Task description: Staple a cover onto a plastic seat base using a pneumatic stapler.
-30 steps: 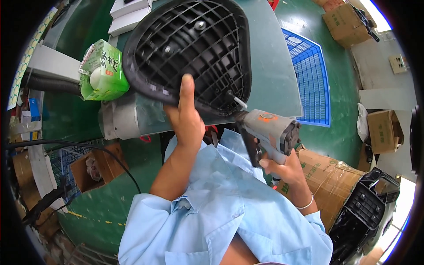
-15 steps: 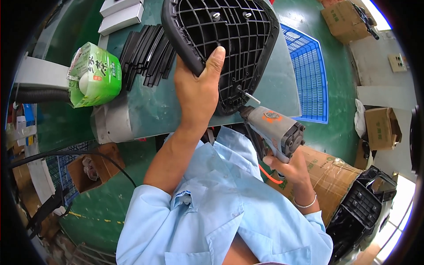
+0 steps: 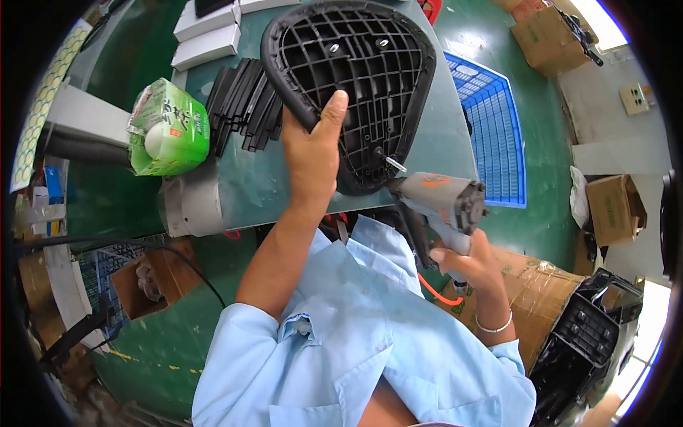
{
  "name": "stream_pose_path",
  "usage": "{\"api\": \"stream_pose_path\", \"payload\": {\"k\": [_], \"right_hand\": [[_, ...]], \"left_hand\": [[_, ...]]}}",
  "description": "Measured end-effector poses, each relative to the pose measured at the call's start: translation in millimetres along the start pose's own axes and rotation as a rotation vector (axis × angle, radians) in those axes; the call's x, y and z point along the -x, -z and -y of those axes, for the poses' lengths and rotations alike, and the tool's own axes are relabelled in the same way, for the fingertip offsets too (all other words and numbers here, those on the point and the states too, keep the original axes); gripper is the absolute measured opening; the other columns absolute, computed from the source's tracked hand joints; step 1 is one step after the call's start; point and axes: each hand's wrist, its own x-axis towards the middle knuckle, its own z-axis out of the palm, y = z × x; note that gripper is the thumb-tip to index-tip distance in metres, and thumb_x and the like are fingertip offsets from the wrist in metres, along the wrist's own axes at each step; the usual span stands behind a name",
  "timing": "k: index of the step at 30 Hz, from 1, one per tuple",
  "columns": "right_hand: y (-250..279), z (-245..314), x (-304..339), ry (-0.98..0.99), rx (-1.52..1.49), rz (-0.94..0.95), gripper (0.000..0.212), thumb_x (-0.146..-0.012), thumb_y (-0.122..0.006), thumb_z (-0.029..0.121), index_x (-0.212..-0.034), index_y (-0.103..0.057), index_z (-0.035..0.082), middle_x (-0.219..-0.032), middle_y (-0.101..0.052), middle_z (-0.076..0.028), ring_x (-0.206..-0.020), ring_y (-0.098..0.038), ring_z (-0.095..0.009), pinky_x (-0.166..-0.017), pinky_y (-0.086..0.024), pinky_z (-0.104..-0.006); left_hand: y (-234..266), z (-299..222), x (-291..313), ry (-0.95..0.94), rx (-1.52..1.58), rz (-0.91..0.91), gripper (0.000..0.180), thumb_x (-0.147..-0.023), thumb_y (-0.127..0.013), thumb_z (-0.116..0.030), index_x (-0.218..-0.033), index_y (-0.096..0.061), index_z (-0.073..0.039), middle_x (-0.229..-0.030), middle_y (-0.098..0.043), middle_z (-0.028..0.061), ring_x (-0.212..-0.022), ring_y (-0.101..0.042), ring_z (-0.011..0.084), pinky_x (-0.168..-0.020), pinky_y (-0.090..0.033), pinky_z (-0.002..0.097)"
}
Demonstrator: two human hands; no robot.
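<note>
My left hand (image 3: 313,153) grips the near rim of a black ribbed plastic shell (image 3: 352,85), its gridded underside facing up on the green worktable (image 3: 242,181). My right hand (image 3: 466,260) holds a grey pneumatic screwdriver (image 3: 441,203) by its handle. The tool's bit touches the shell's near right edge. Two metal screws show near the top of the shell.
A stack of black plastic strips (image 3: 242,107) lies left of the shell, beside a green wrapped package (image 3: 167,128). White boxes (image 3: 206,32) sit at the far table edge. A blue crate (image 3: 491,132) stands right of the table; cardboard boxes (image 3: 615,210) and black plastic parts (image 3: 587,338) are on the floor.
The shell has moved away from me and down flat onto the table. My left hand shifted along its rim. The screwdriver's bit has come up against the shell's edge.
</note>
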Motion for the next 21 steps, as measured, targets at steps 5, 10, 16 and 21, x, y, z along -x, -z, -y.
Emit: {"api": "stream_pose_path", "payload": {"k": [5,10,16,21], "right_hand": [[23,14,4,0.124,0.043,-0.273,0.034,-0.071,-0.068,0.011,-0.099,-0.054,-0.002,-0.069,-0.055,-0.003,-0.055,-0.051,-0.009,-0.049,-0.041,-0.024],[46,31,-20,0.298,0.41,-0.473,0.04,-0.075,-0.065,0.014,-0.111,-0.051,0.003,-0.072,-0.056,-0.007,-0.057,-0.051,-0.012,-0.052,-0.042,-0.029],[55,31,-106,0.437,0.838,-0.526,0.05,-0.079,-0.06,0.026,-0.123,-0.044,0.01,-0.082,-0.063,-0.02,-0.076,-0.061,-0.037,-0.067,-0.046,-0.042],[38,53,-157,0.528,1.01,-0.481,0.052,-0.077,-0.063,0.028,-0.122,-0.042,0.01,-0.085,-0.062,-0.021,-0.08,-0.06,-0.039,-0.069,-0.046,-0.0466]], "left_hand": [[38,-8,-23,0.243,0.175,0.146,0.045,-0.08,-0.068,-0.021,-0.117,-0.049,-0.002,-0.104,-0.057,0.0053,-0.093,-0.054,0.0136,-0.082,-0.044,0.0272],[56,-54,-39,0.405,0.215,0.358,0.043,-0.083,-0.064,-0.028,-0.115,-0.051,-0.003,-0.102,-0.06,0.0068,-0.089,-0.059,0.0157,-0.078,-0.048,0.0291],[85,-59,-51,0.506,-0.174,0.554,0.046,-0.084,-0.062,-0.03,-0.115,-0.051,0.002,-0.1,-0.062,0.0084,-0.088,-0.061,0.015,-0.079,-0.049,0.0275],[70,-62,-57,0.379,-0.475,0.668,0.043,-0.081,-0.065,-0.03,-0.106,-0.056,0.004,-0.096,-0.063,0.0082,-0.085,-0.059,0.0131,-0.078,-0.047,0.027]]}}
